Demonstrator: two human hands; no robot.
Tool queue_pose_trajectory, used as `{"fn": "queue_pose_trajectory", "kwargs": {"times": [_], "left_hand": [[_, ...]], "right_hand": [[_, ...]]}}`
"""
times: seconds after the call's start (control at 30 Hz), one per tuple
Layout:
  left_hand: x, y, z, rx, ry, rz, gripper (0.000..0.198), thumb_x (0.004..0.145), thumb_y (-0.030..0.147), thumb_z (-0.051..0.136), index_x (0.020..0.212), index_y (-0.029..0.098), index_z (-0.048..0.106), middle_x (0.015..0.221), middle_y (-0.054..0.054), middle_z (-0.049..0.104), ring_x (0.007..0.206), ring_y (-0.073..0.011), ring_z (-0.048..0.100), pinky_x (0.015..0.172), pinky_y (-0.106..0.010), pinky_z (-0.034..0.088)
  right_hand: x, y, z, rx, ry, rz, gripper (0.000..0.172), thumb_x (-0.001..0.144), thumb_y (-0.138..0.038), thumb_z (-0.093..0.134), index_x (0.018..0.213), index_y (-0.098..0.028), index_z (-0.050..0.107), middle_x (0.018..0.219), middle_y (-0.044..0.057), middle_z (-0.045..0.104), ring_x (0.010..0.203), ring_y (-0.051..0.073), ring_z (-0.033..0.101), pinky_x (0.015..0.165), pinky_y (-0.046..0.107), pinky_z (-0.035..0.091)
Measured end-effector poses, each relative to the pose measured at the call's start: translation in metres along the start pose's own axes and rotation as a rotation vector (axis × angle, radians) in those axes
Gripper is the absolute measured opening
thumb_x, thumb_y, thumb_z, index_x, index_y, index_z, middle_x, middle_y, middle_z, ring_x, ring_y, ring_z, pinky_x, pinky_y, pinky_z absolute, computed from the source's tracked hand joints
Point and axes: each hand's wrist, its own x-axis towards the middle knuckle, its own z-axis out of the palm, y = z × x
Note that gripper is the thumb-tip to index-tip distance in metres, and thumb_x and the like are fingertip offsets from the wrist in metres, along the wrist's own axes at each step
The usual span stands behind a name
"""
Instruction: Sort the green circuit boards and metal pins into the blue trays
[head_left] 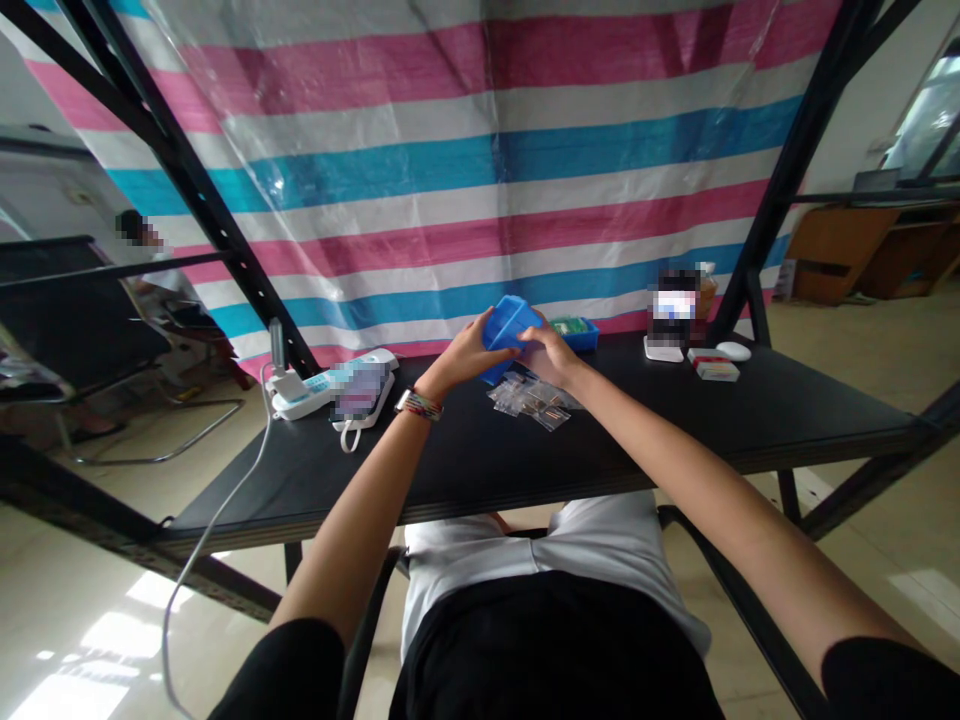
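Note:
Both my hands grip a small blue plastic bin (511,322), tilted above the back middle of the black table. My left hand (469,355), with a banded watch on its wrist, holds the bin's left side. Round the right side closes my right hand (549,352). Under the hands lies a pile of small clear zip bags (531,398) with little brownish parts inside, too small to name. Part of another blue piece (495,374) shows just below the held bin. Behind my right hand stands a second blue bin (581,335) with green-and-clear packets in it.
On the left of the table (465,460) are a power strip (307,393) with a hanging white cable and a phone (362,390) on a white stand. To the right sit a small box (712,364), a white mouse (733,351) and a bottle (706,290). Black frame posts flank a striped sheet (495,180).

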Motion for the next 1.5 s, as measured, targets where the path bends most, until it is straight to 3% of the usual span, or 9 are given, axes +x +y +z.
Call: {"fn": "queue_pose_trajectory", "kwargs": {"times": [0.17, 0.33, 0.57, 0.83, 1.1, 1.27, 1.33, 1.4, 1.5], "left_hand": [[0.019, -0.039, -0.025, 0.168, -0.079, -0.120, 0.110, 0.077, 0.042, 0.088, 0.171, 0.021, 0.037, 0.157, -0.020, 0.056, 0.135, -0.0389, 0.059, 0.112, -0.046, 0.050], [0.026, -0.084, -0.038, 0.560, -0.066, -0.201, 0.107, 0.073, 0.041, 0.085, 0.169, 0.025, 0.041, 0.155, -0.019, 0.054, 0.143, -0.0439, 0.049, 0.124, -0.053, 0.034], [0.045, -0.121, -0.027, 0.650, -0.218, -0.266, 0.109, 0.069, 0.036, 0.084, 0.168, 0.020, 0.040, 0.159, -0.023, 0.053, 0.147, -0.0431, 0.048, 0.124, -0.049, 0.031], [0.059, -0.136, -0.023, 0.535, -0.399, -0.249, 0.099, 0.079, 0.022, 0.084, 0.168, 0.024, 0.040, 0.177, -0.017, 0.039, 0.160, -0.0406, 0.036, 0.130, -0.064, 0.025], [0.042, -0.133, -0.013, 0.478, -0.337, -0.200, 0.084, 0.093, 0.011, 0.068, 0.171, 0.021, 0.037, 0.182, -0.013, 0.028, 0.161, -0.0389, 0.035, 0.132, -0.067, 0.021], [0.025, -0.109, -0.004, 0.319, 0.013, -0.178, 0.065, 0.091, 0.022, 0.067, 0.155, 0.013, 0.058, 0.160, -0.018, 0.060, 0.150, -0.0334, 0.053, 0.133, -0.052, 0.028], [0.019, -0.093, 0.001, 0.176, 0.159, -0.116, 0.043, 0.099, 0.033, 0.059, 0.137, 0.017, 0.071, 0.145, -0.013, 0.071, 0.144, -0.0324, 0.058, 0.132, -0.053, 0.028], [0.014, -0.075, 0.008, -0.067, 0.227, -0.109, 0.042, 0.106, 0.045, 0.050, 0.123, 0.017, 0.075, 0.126, -0.011, 0.077, 0.129, -0.0311, 0.067, 0.122, -0.047, 0.044], [0.012, -0.053, 0.020, -0.506, 0.184, -0.314, 0.036, 0.103, 0.042, 0.060, 0.123, 0.015, 0.071, 0.102, -0.007, 0.074, 0.092, -0.0241, 0.072, 0.093, -0.039, 0.061]], "right_hand": [[0.008, 0.013, -0.023, -0.119, 0.047, -0.011, 0.075, 0.076, -0.025, 0.069, 0.149, -0.037, 0.054, 0.126, 0.001, 0.075, 0.116, 0.023, 0.070, 0.103, 0.041, 0.060], [0.027, 0.024, -0.058, -0.538, 0.191, -0.085, 0.060, 0.086, -0.029, 0.064, 0.146, -0.027, 0.059, 0.139, 0.010, 0.073, 0.131, 0.027, 0.067, 0.118, 0.048, 0.050], [0.054, 0.040, -0.068, -1.330, -0.045, -0.153, 0.059, 0.088, -0.013, 0.066, 0.146, -0.018, 0.068, 0.155, 0.018, 0.065, 0.156, 0.036, 0.046, 0.131, 0.053, 0.031], [0.064, 0.061, -0.061, -1.544, -0.052, -0.205, 0.037, 0.094, -0.007, 0.059, 0.126, -0.016, 0.073, 0.123, 0.014, 0.080, 0.120, 0.028, 0.071, 0.131, 0.048, 0.028], [0.057, 0.059, -0.057, -1.538, -0.061, -0.296, 0.028, 0.093, -0.006, 0.061, 0.113, -0.020, 0.074, 0.110, 0.011, 0.081, 0.108, 0.028, 0.073, 0.130, 0.049, 0.031], [0.040, 0.044, -0.056, -1.473, -0.027, -0.399, 0.025, 0.094, -0.007, 0.060, 0.111, -0.021, 0.073, 0.111, 0.009, 0.081, 0.106, 0.029, 0.074, 0.127, 0.054, 0.034], [0.031, 0.035, -0.053, -1.426, 0.008, -0.451, 0.022, 0.096, -0.010, 0.060, 0.111, -0.022, 0.072, 0.110, 0.009, 0.081, 0.105, 0.030, 0.073, 0.126, 0.056, 0.035], [0.019, 0.027, -0.049, -1.374, 0.013, -0.492, 0.020, 0.098, -0.014, 0.060, 0.110, -0.023, 0.072, 0.111, 0.009, 0.081, 0.105, 0.031, 0.073, 0.125, 0.059, 0.035], [0.001, 0.019, -0.042, -1.302, 0.012, -0.535, 0.020, 0.097, -0.014, 0.061, 0.109, -0.024, 0.073, 0.111, 0.009, 0.080, 0.107, 0.031, 0.072, 0.123, 0.059, 0.037]]}}
